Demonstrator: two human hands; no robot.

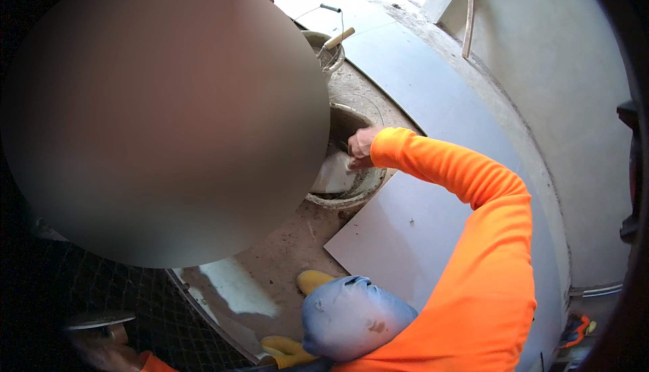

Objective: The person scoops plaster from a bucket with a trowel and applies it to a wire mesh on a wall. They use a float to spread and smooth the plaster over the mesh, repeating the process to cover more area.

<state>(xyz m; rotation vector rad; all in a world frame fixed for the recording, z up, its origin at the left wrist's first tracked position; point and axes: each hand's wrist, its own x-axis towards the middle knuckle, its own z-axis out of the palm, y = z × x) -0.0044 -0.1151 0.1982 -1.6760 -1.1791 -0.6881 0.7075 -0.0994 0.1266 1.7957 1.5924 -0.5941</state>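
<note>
My right hand (363, 147), in an orange sleeve, reaches over the near bucket (338, 201) with its fingers closed. Under it a trowel's broad pale blade (336, 172) dips inside the mortar-crusted rim; its handle is hidden by the fingers. Low at the left edge, my left hand (111, 355) is dim and partly blurred, wrapped round the handle of a flat plate tool (101, 320) seen almost edge-on. A large blurred patch hides the left side and part of the bucket.
Farther off stands a second bucket (336, 63) with a wire bail and a wooden-handled tool (338, 38) in it. Grey boards (405, 230) cover the floor to the right, beside a wall (568, 101) and a leaning wood strip (470, 17). My yellow boots (314, 281) are below.
</note>
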